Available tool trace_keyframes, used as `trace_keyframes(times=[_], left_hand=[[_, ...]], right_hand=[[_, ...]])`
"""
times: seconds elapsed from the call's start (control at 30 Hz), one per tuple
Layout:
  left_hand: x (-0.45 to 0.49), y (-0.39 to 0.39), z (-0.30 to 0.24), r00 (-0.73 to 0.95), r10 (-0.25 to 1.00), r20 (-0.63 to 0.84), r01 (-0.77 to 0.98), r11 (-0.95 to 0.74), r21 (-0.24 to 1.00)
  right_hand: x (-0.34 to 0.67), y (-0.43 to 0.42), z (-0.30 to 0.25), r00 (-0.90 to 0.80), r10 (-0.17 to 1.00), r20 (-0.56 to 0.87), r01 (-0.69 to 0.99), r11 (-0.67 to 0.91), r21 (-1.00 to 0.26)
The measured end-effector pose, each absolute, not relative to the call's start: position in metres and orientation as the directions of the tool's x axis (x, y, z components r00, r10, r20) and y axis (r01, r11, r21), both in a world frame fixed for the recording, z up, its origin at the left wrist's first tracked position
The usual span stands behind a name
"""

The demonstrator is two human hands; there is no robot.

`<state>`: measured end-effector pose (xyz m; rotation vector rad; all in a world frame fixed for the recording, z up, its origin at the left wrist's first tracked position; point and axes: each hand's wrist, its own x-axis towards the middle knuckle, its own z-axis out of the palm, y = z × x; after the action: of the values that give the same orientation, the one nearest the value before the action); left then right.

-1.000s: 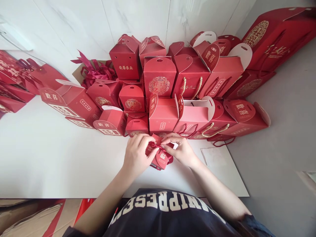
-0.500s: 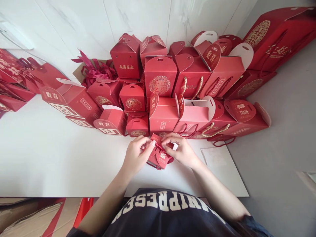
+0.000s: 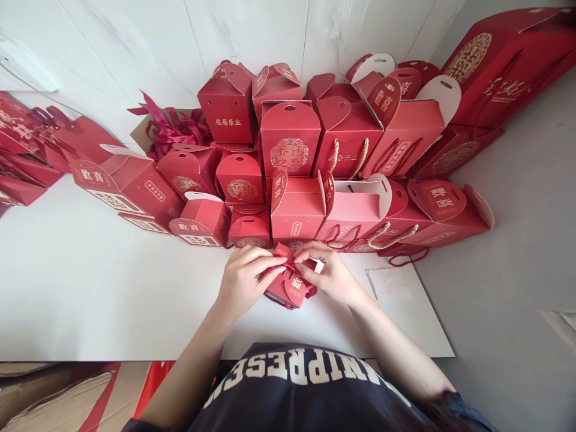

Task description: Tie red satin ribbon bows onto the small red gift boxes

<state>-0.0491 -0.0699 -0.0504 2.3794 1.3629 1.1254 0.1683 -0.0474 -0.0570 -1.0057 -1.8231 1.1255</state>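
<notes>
A small red gift box point(image 3: 294, 292) with pale lettering stands on the white table in front of me, its top flaps folded in. Dark red ribbon point(image 3: 291, 267) runs across its top. My left hand point(image 3: 247, 275) pinches the ribbon from the left, thumb and fingertips close together. From the right, my right hand point(image 3: 327, 270) pinches the ribbon as well, with its fingers curled over the box. The fingertips partly cover the knot area, so its exact form is hidden. A twisted cord handle point(image 3: 279, 301) hangs at the box's near left side.
Stacked red gift boxes point(image 3: 290, 144) line the back of the white table point(image 3: 112, 294). A heap of loose ribbon point(image 3: 177, 135) sits behind them at left. Larger red boxes point(image 3: 486, 78) rise at far right by the grey wall. A sheet of paper point(image 3: 393, 285) lies right of my hands.
My left hand has shifted slightly left, its fingers straighter over the ribbon. My right hand and the box have stayed nearly in place.
</notes>
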Motion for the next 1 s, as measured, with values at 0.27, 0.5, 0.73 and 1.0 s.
trace_keyframes(times=[0.27, 0.5, 0.73, 1.0], left_hand=[[-0.055, -0.070, -0.052, 0.289, 0.765, 0.575, 0.688, -0.584, 0.432], [-0.052, -0.079, -0.036, 0.286, 0.867, 0.407, 0.683, -0.483, 0.549], [-0.055, -0.093, -0.021, 0.243, 0.966, 0.087, 0.689, -0.235, 0.685], [-0.056, -0.091, -0.022, 0.208, 0.978, 0.019, 0.722, -0.167, 0.672]], right_hand=[[0.168, -0.047, -0.057, -0.403, 0.895, 0.191, 0.233, 0.302, -0.924], [0.169, -0.050, -0.055, -0.374, 0.917, 0.135, 0.244, 0.238, -0.940], [0.173, -0.053, -0.050, -0.313, 0.947, 0.071, 0.287, 0.166, -0.943], [0.174, -0.056, -0.051, -0.190, 0.960, 0.208, 0.452, 0.273, -0.849]])
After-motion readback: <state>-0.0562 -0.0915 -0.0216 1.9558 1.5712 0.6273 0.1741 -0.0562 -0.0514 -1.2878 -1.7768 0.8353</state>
